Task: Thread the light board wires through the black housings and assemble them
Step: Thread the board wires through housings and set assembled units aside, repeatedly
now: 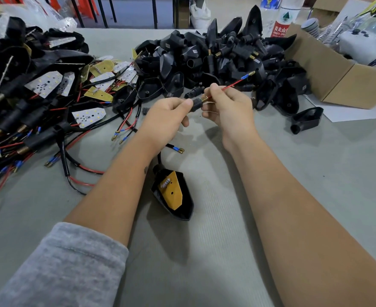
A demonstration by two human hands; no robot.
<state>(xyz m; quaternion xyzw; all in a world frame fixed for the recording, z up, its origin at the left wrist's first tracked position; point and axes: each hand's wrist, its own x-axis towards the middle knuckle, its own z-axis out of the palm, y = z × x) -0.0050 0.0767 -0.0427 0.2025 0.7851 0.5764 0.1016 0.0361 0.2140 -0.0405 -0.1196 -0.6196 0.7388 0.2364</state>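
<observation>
Red wire (228, 87) is pinched in the right hand (229, 107) and drawn out of a black threaded stem (197, 104), itself gripped by the left hand (167, 120) above the desk (304, 173). Threading appears under way; pulling the slack through is judged next. A fitted housing (173, 193) lies between the forearms.

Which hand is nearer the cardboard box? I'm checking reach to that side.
Right. The right hand pinches the red wire closer to the cardboard box; the left hand grips the black stem farther left.
</observation>
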